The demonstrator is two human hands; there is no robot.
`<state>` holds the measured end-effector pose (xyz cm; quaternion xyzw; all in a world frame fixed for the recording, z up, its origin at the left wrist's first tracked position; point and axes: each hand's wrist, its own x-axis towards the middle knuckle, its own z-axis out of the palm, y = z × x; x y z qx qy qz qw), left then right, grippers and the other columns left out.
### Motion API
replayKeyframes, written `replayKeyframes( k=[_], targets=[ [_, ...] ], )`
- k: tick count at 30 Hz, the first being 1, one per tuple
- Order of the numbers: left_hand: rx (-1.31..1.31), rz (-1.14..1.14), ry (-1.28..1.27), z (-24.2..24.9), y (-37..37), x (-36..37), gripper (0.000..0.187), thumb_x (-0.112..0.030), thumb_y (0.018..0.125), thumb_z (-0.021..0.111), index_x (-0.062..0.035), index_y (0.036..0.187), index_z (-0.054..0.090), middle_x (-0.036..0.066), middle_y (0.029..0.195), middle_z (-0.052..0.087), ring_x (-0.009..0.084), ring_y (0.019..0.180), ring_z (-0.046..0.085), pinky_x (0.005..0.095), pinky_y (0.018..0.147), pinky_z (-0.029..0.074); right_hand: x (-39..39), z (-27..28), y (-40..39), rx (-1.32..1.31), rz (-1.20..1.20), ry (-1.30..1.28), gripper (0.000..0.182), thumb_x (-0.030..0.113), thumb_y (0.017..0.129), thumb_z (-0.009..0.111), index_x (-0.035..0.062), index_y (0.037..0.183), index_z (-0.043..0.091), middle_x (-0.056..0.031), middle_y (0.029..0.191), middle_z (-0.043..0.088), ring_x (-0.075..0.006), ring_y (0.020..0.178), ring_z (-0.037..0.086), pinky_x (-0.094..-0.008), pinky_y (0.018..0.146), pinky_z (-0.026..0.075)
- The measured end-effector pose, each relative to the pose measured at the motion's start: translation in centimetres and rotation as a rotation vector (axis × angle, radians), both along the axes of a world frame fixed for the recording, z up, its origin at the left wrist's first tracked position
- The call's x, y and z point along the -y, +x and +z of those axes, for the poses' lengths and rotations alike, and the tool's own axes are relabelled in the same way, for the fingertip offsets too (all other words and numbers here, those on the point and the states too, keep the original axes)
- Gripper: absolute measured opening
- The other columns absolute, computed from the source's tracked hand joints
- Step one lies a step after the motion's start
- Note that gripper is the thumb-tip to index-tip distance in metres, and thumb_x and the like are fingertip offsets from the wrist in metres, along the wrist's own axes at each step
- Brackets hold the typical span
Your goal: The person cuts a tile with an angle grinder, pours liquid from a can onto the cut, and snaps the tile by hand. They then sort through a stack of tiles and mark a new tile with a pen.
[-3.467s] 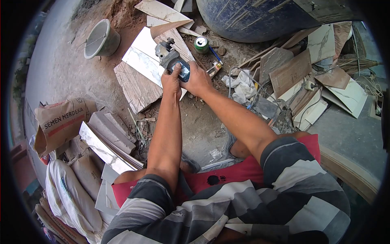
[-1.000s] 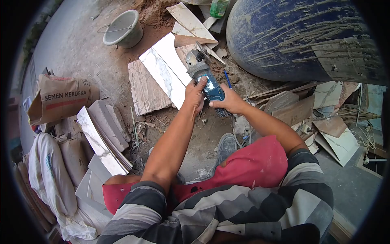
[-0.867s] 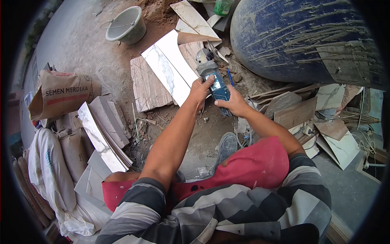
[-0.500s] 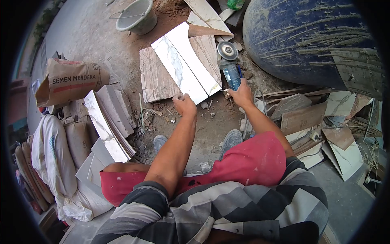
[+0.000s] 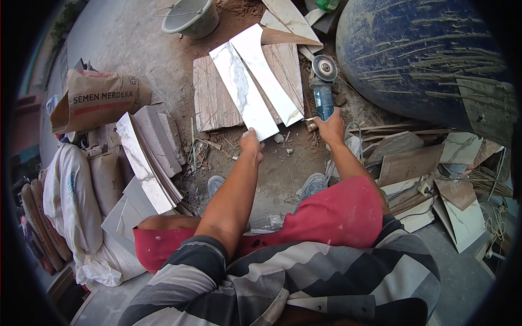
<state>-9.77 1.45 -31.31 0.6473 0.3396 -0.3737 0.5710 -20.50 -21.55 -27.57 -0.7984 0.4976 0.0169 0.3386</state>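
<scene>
At the frame's upper centre, the left hand (image 5: pixel 251 145) pinches a veined tile strip (image 5: pixel 242 88) by one end, which could chip if dragged across the stone slab (image 5: pixel 207 100) beneath, while the right hand (image 5: pixel 331 129) grips an angle grinder (image 5: pixel 324 101).

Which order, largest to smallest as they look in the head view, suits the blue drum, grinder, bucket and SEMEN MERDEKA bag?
1. Blue drum, though partly cut off
2. SEMEN MERDEKA bag
3. Bucket and grinder: too alike in area to rank
</scene>
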Motion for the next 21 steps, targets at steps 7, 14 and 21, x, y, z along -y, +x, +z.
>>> replayKeyframes(
  k=[7, 14, 21],
  targets=[
    [0.129, -0.011, -0.189, 1.4, 1.5, -4.1, 0.043, -0.034, 0.106, 0.042, -0.0058, 0.137, 0.049, 0.011, 0.130, 0.058, 0.0248, 0.113, 0.057, 0.0454, 0.095, 0.046, -0.3, -0.5, 0.4, -0.033, -0.011, 0.018, 0.067, 0.029, 0.075, 0.078, -0.0046, 0.122, 0.044, -0.0335, 0.108, 0.065, -0.0481, 0.104, 0.063, -0.0521, 0.093, 0.048],
    [0.343, -0.107, -0.210, 4.7, 4.9, -6.9, 0.047, -0.030, 0.107, 0.038, 0.0039, 0.139, 0.046, 0.016, 0.129, 0.060, 0.0268, 0.114, 0.061, 0.0448, 0.103, 0.046, -0.1, -0.7, 1.1, -0.090, 0.008, 0.018, 0.065, 0.031, 0.078, 0.077, -0.0037, 0.122, 0.044, -0.0334, 0.111, 0.064, -0.0482, 0.106, 0.063, -0.0521, 0.094, 0.049],
    [0.475, -0.337, 0.011, 15.0, 11.5, -13.4, 0.044, -0.033, 0.106, 0.045, 0.0065, 0.120, 0.059, 0.012, 0.106, 0.067, 0.0191, 0.096, 0.062, 0.0349, 0.089, 0.047, -0.8, -0.9, 1.6, -0.126, 0.098, -0.057, 0.069, 0.032, 0.078, 0.077, -0.0042, 0.126, 0.044, -0.0325, 0.111, 0.065, -0.0490, 0.105, 0.063, -0.0514, 0.092, 0.049]
  ],
)
